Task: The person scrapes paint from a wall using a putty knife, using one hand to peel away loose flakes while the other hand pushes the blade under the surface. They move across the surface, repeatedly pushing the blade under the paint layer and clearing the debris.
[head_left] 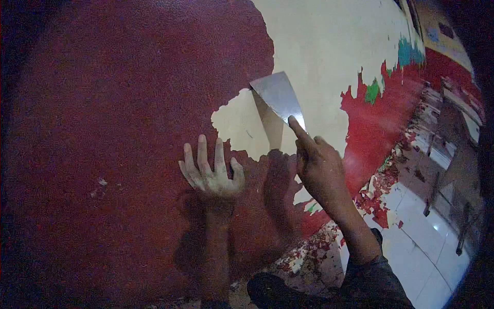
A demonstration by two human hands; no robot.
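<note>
- A dark sleeve [368,283] covers the right forearm, stopping short of the wrist.
- The right hand [321,167] is closed round the handle of a scraper [280,95], index finger stretched along the base of the blade. The handle itself is hidden in the fist.
- The left hand [211,172] is spread, fingers up and thumb out, back to the viewer, over the dark red paint [128,154]. In this dim, grainy light, I can't be sure whether its palm or the blade actually touches the surface.
- The scraper is up and left of the right fist, its broad edge near the border of dark red and the cream patch [319,51]. It should be light; the thin metal looks stiff, perhaps with slight spring near the edge, and smooth enough to slip in dusty fingers. Best held low on the handle, index behind the blade, clear of the corners.
- The paint film looks thin and brittle, likely to tear raggedly; a lifted edge would be the place to pinch it.
- Beyond the right forearm lie loose flakes [378,206], probably feather-light and crumbly, beside pale, glossy floor tiles [417,247].
</note>
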